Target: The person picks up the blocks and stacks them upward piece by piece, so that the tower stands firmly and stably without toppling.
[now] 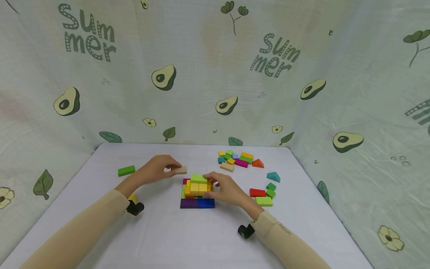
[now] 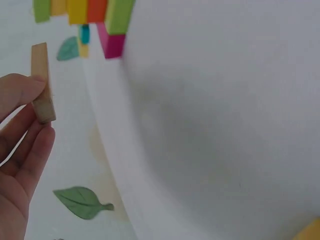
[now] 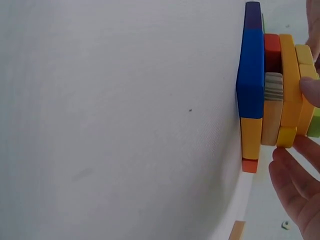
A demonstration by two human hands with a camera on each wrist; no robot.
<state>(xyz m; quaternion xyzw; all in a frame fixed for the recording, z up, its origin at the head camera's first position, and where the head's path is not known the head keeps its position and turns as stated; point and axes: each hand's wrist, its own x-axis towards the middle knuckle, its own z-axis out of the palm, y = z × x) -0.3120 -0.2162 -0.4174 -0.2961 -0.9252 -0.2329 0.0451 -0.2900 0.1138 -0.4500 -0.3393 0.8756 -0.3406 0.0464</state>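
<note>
Near the picture's centre, the left hand (image 1: 156, 170) pinches a plain block (image 1: 181, 170) by one end, leaving the other free, while lower right the right hand (image 1: 227, 188) clasps the stack (image 1: 194, 188) between thumb and fingers, seemingly to steady it, though the fingertips are partly hidden.

Diffuse light, dimmer wrist views

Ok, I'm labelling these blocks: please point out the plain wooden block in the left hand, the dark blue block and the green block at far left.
Plain wooden block (image 1: 181, 170): head view, its free end.
Dark blue block (image 3: 251, 60): right wrist view, its long side.
Green block (image 1: 126, 170): head view, midway along its length.
</note>
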